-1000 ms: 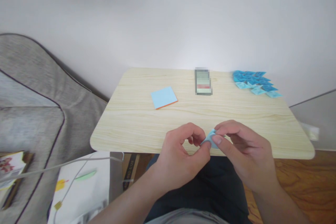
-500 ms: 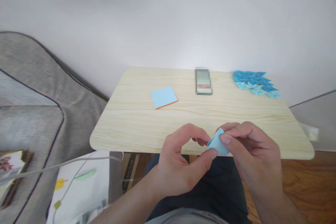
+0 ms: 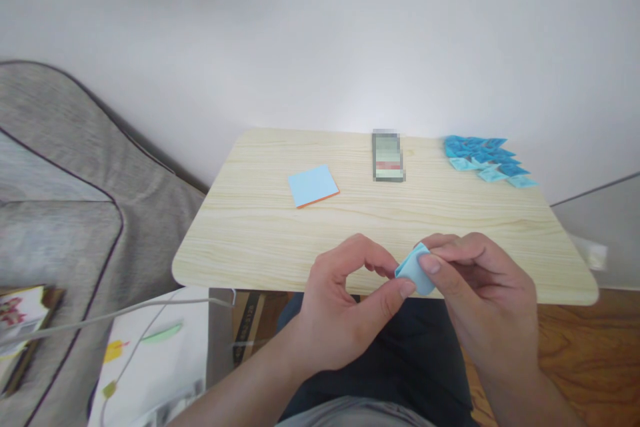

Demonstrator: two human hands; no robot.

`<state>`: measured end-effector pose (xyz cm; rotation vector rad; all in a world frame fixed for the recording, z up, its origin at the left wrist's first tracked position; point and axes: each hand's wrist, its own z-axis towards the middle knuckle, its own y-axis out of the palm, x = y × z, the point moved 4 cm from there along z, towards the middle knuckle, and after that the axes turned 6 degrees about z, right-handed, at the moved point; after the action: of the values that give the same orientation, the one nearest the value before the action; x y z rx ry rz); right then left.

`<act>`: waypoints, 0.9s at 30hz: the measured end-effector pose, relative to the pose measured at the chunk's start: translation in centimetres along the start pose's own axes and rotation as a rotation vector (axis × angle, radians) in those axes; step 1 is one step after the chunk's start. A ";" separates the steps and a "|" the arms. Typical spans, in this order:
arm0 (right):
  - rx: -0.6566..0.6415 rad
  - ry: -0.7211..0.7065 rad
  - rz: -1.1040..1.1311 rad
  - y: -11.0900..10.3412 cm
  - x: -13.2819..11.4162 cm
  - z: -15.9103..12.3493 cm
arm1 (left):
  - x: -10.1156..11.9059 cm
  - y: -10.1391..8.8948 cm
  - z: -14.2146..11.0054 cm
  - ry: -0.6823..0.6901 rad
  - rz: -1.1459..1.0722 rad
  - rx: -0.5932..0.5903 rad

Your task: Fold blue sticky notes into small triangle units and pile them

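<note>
A small folded piece of light blue paper point(image 3: 419, 275) is held above the table's front edge, its layers showing at the upper left side. My right hand point(image 3: 483, 280) pinches its upper right part between thumb and fingers. On the other side, my left hand point(image 3: 353, 303) has its thumb and index finger closed on the paper's left end. The fingertips behind the paper are partly hidden. Farther back lies a square pad of light blue paper point(image 3: 313, 185) with an orange lower edge. Several folded blue paper pieces point(image 3: 483, 155) are grouped at the back right.
A phone point(image 3: 388, 157) with a blurred screen lies at the back middle of the pale wooden table point(image 3: 240, 233). To the left stands a grey sofa point(image 3: 150, 227). A cable point(image 3: 150, 307) runs past a white surface point(image 3: 160, 360) at lower left.
My left thumb has shifted slightly along the folded paper, and the paper has tilted a little. Both hands stay in nearly the same place.
</note>
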<state>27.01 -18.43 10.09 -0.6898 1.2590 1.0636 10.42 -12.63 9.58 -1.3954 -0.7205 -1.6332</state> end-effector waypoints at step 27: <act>0.004 -0.061 0.024 0.5 -0.2 -0.3 | -0.4 0.2 -0.4 -0.030 -0.081 0.053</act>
<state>26.46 -18.58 10.28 -0.6363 1.2193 1.0934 10.41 -13.00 9.04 -1.3712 -0.8416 -1.6458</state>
